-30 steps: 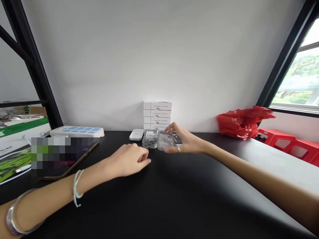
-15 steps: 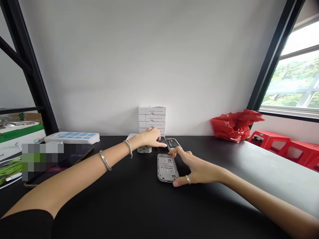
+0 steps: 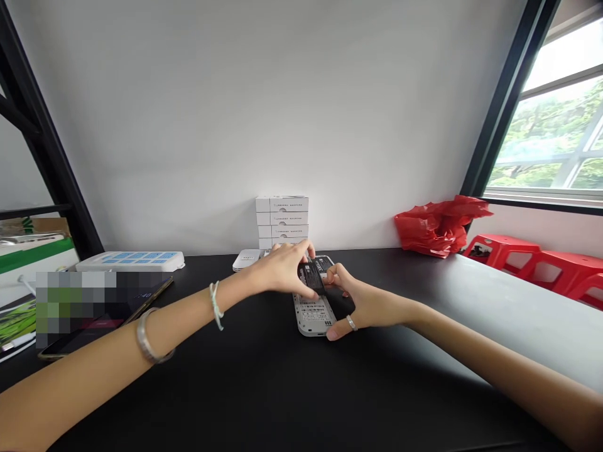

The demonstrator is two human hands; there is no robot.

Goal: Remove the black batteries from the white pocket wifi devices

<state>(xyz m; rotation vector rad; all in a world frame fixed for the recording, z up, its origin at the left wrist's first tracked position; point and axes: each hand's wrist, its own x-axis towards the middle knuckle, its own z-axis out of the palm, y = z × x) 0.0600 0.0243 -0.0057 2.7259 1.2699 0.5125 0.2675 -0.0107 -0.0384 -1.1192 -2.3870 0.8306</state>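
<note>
My left hand pinches a black rectangular battery by its end and holds it just above a grey-and-white pocket router, whose label faces up. My right hand grips that router between thumb at the near edge and fingers at the far side, with fingertips also near the battery. Behind the hands lies a dark device, partly hidden. Other units in the pile are hidden behind my left hand.
A stack of white boxes and a white router stand at the wall on the black table. Further off are a power strip, a blurred tablet, a red plastic bag and red stools.
My left hand has come forward from the pile with the black battery in it, over the router. My right hand stays on the router. The view has turned slightly.
</note>
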